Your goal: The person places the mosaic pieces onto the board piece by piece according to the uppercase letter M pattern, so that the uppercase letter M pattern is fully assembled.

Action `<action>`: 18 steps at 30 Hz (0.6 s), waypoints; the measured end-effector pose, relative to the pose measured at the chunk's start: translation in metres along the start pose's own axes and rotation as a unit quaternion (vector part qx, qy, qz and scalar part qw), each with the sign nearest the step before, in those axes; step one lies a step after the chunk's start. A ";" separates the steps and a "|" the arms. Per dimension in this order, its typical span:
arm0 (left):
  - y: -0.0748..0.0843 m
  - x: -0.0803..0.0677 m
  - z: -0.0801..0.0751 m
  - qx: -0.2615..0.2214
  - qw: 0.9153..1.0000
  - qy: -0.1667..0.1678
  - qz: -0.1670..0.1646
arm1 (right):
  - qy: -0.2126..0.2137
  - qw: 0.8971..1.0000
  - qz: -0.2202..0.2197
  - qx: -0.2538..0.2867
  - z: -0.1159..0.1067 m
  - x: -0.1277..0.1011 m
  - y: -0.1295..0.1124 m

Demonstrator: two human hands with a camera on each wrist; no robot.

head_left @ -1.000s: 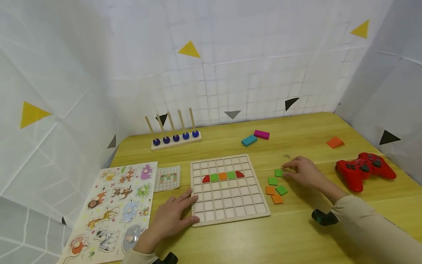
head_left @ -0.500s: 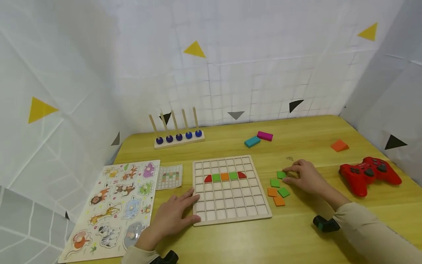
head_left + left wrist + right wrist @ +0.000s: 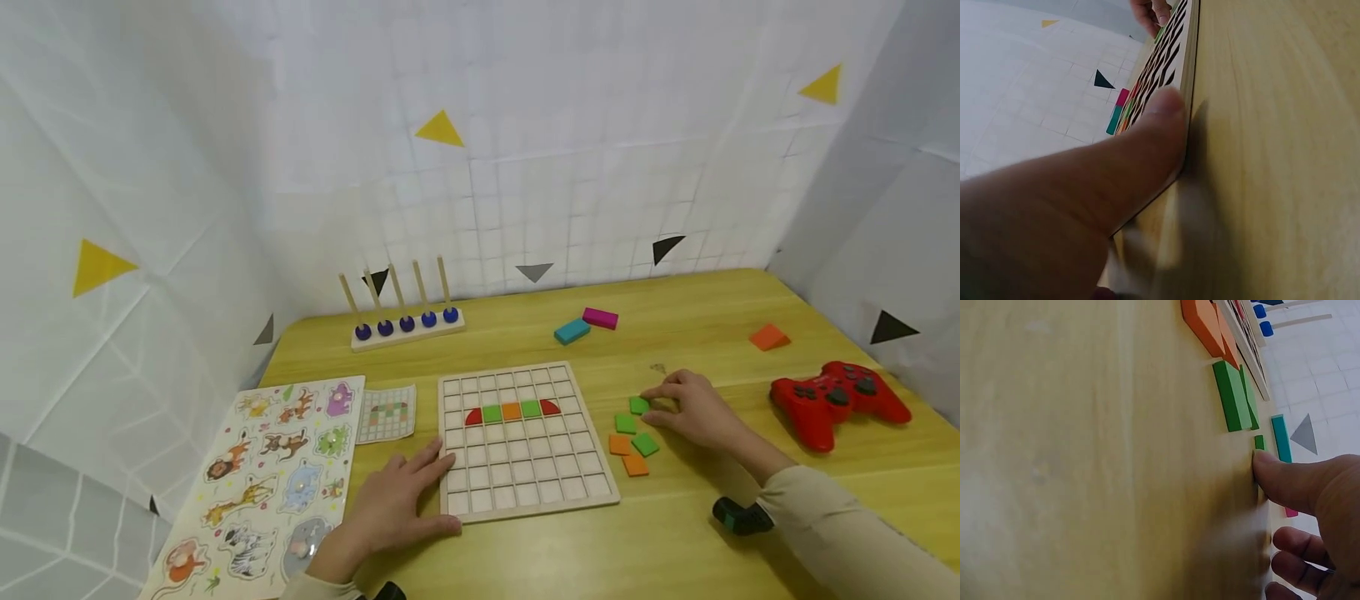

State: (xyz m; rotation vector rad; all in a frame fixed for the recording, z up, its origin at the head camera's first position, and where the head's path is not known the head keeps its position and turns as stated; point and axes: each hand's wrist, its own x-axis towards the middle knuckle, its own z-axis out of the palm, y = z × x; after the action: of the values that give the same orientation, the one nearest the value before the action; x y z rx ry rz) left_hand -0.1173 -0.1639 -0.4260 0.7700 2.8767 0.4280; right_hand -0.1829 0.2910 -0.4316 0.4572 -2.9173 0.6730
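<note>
The grid board [image 3: 517, 477] carries 5 coloured pieces [image 3: 512, 411] in 1 row. At its left edge, the left hand [image 3: 397, 502] rests with fingers extended, gripping nothing, its thumb at the board's near-left corner. Right of the board, the right hand [image 3: 697, 412] pinches 1 green tile [image 3: 638, 405]; 2 more green tiles [image 3: 626, 424] and 2 orange tiles [image 3: 636, 464] lie between hand and board.

Wooden grid board [image 3: 529, 454], matt tiles [image 3: 644, 445], smooth wood-grain table [image 3: 540, 558] (faintly glossy), plastic controller [image 3: 842, 403], backdrop [image 3: 570, 83] perhaps cloth
</note>
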 end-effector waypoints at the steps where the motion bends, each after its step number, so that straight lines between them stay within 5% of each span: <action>1: -0.001 -0.001 0.001 0.001 1.000 -0.001 0.002 | 0.001 1.000 0.000 -0.001 0.001 0.000 -0.001; 18: -0.001 0.003 0.003 -0.004 1.000 -0.015 -0.013 | 0.048 0.998 -0.027 0.018 0.003 0.008 -0.023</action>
State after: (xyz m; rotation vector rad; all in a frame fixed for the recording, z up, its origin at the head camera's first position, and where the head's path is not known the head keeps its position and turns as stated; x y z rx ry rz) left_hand -0.1202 -0.1629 -0.4293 0.7301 2.8518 0.4216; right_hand -0.1835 0.2677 -0.4233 0.4919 -2.7975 0.7209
